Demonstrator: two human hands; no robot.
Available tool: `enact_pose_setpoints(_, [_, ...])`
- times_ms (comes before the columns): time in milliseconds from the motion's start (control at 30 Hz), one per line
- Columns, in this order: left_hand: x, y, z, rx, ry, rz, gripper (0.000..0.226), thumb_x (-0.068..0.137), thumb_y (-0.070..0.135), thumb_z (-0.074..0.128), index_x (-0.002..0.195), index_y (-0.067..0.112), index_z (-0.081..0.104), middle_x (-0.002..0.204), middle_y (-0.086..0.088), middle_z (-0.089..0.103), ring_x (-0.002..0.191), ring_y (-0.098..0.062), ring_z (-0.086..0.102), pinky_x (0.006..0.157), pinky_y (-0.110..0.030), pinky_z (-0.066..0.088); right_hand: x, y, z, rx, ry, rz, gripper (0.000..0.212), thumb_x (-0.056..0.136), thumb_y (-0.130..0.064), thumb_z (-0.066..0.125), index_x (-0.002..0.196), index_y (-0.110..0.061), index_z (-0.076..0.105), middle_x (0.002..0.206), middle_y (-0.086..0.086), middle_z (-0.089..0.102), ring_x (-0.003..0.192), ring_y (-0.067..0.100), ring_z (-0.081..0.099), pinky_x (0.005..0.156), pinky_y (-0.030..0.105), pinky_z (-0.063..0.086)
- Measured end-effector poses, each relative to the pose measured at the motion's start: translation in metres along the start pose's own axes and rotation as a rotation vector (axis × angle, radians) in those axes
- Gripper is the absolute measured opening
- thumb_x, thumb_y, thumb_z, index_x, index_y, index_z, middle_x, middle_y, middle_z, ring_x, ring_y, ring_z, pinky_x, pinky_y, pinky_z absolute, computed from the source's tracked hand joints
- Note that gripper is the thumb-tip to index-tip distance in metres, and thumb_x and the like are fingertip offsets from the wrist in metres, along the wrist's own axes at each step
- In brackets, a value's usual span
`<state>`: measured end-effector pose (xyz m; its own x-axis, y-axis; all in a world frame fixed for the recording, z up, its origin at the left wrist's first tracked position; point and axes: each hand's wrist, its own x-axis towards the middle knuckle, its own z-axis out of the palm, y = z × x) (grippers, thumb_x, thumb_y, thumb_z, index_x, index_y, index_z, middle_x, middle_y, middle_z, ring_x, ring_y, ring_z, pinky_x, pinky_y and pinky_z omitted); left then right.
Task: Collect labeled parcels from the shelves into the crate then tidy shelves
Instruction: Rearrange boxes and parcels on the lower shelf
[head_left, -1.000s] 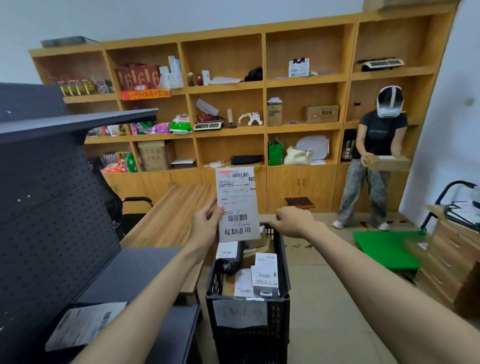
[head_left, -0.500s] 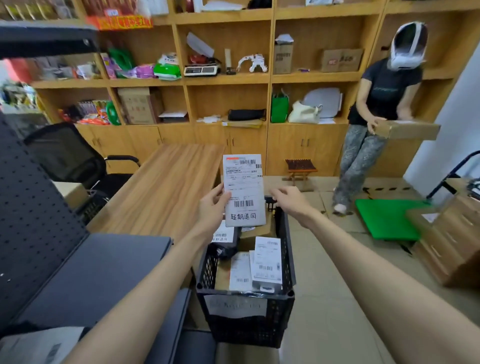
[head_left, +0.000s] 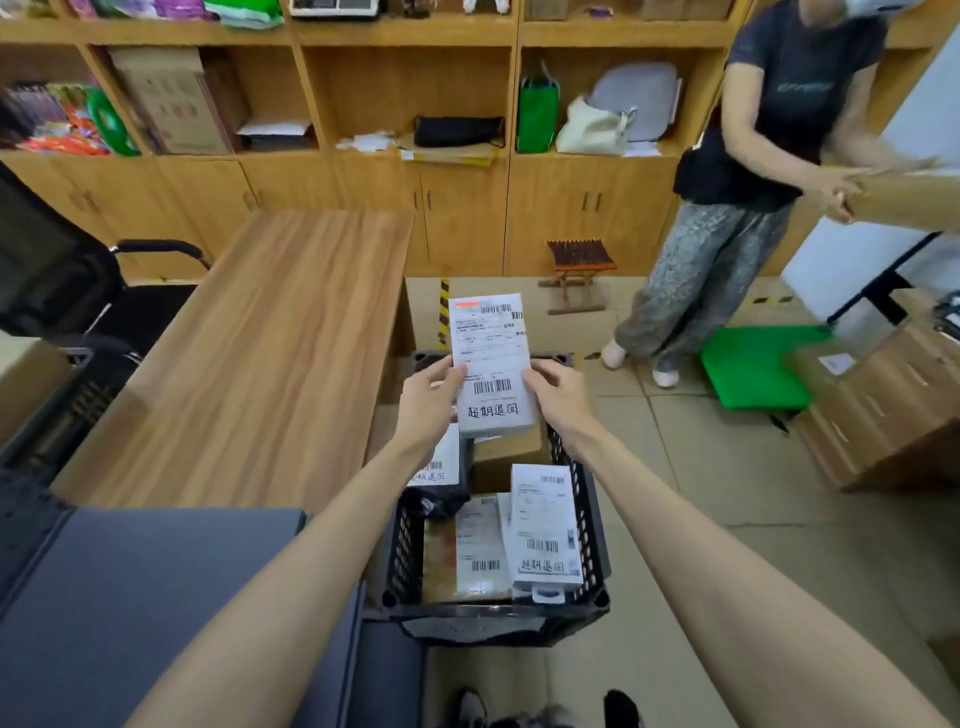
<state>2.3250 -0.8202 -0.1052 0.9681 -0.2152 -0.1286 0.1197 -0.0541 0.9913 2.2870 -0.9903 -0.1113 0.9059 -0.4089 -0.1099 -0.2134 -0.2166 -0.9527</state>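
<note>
Above the crate (head_left: 498, 618), the labelled parcel (head_left: 492, 364) (seemingly light, stiff) is pinched at its side edges by left hand (head_left: 428, 397) and right hand (head_left: 558, 397), a sound hold.

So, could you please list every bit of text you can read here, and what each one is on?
"超期退回": handwritten on the held parcel, gripped by left hand and right hand.
"超期退回": on the white parcel in the crate.
Printed label lines, barcode numbers, the black-bagged parcel's writing and the other person's shirt print: too blurred.
</note>
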Motion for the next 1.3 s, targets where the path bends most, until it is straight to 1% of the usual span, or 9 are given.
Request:
enact_pose_setpoints(133, [0.019,-0.027,0.002,0.051,-0.027,-0.034,0.022,0.105,0.023,0.051,0.114,0.029,0.070,0.110,0.009,0.075,0.097,-0.006,0.072,0.077,-0.033,0.062,0.019,0.026,0.009,-0.032,-0.042,0.056,0.018,0.096,-0.019,0.056,0.103,-0.017,0.073,0.104,-0.002,0.073,0.100,0.018,0.067,0.091,0.046,0.054])
enact_pose_setpoints(300, [0.028,-0.052,0.014,0.092,-0.021,-0.097,0.020,0.104,0.021,0.052,0.118,0.024,0.066,0.104,0.012,0.074,0.089,0.000,0.072,0.073,-0.021,0.058,0.028,0.056,0.014,-0.018,-0.051,0.138,0.027,0.099,-0.020,0.054,0.120,-0.010,0.068,0.114,0.001,0.070,0.102,0.014,0.066,0.082,0.029,0.056])
enact_pose_setpoints(433, [0.034,-0.073,0.019,0.204,-0.016,-0.128,0.023,0.103,0.020,0.052,0.119,0.015,0.068,0.110,0.003,0.074,0.094,-0.005,0.071,0.067,-0.015,0.054,0.033,0.079,0.018,-0.024,-0.064,0.202,0.026,0.098,-0.022,0.054,0.116,-0.011,0.069,0.110,0.000,0.072,0.100,0.015,0.067,0.088,0.041,0.056])
enact_pose_setpoints(633, [0.041,-0.103,0.021,0.230,-0.028,-0.215,0.027,0.103,0.015,0.049,0.122,0.019,0.068,0.111,0.008,0.074,0.096,-0.004,0.071,0.082,-0.029,0.060,0.037,0.095,0.027,-0.008,-0.076,0.253,0.021,0.098,-0.015,0.052,0.106,-0.010,0.070,0.102,-0.002,0.070,0.093,0.011,0.064,0.073,0.022,0.051])
enact_pose_setpoints(700, [0.043,-0.109,0.023,0.247,-0.032,-0.242,0.026,0.103,0.015,0.049,0.120,0.018,0.068,0.113,0.006,0.074,0.098,-0.006,0.071,0.084,-0.032,0.060,0.039,0.100,0.028,-0.008,-0.069,0.264,0.019,0.098,-0.014,0.052,0.102,-0.012,0.071,0.096,-0.004,0.069,0.090,0.011,0.063,0.075,0.026,0.049])
enact_pose_setpoints(867, [0.049,-0.119,0.028,0.291,-0.026,-0.313,0.021,0.102,0.015,0.050,0.111,0.019,0.067,0.099,0.007,0.073,0.100,-0.026,0.070,0.086,-0.046,0.057,0.046,0.111,0.030,-0.028,-0.100,0.310,0.022,0.100,-0.013,0.049,0.106,-0.008,0.069,0.093,-0.004,0.067,0.084,0.010,0.059,0.070,0.022,0.047])
enact_pose_setpoints(933, [0.053,-0.124,0.029,0.302,-0.019,-0.334,0.022,0.101,0.014,0.050,0.115,0.015,0.067,0.102,0.003,0.074,0.100,-0.029,0.069,0.086,-0.047,0.057,0.049,0.114,0.032,-0.021,-0.128,0.314,0.023,0.100,-0.011,0.048,0.110,-0.006,0.068,0.102,0.001,0.068,0.090,0.014,0.061,0.075,0.024,0.048])
enact_pose_setpoints(1067, [0.056,-0.131,0.028,0.296,-0.035,-0.359,0.026,0.101,0.012,0.052,0.124,0.018,0.063,0.114,0.006,0.072,0.101,-0.012,0.069,0.088,-0.038,0.059,0.054,0.119,0.038,-0.012,-0.183,0.338,0.030,0.100,-0.007,0.046,0.125,-0.005,0.062,0.121,0.005,0.066,0.100,0.013,0.061,0.069,0.013,0.046])
enact_pose_setpoints(1300, [0.056,-0.136,0.027,0.332,-0.017,-0.324,0.031,0.100,0.012,0.054,0.130,0.019,0.061,0.120,0.006,0.070,0.107,-0.011,0.066,0.093,-0.039,0.057,0.061,0.124,0.041,-0.078,-0.225,0.320,0.029,0.100,-0.006,0.044,0.123,-0.006,0.063,0.120,0.004,0.065,0.104,0.015,0.060,0.074,0.016,0.047])
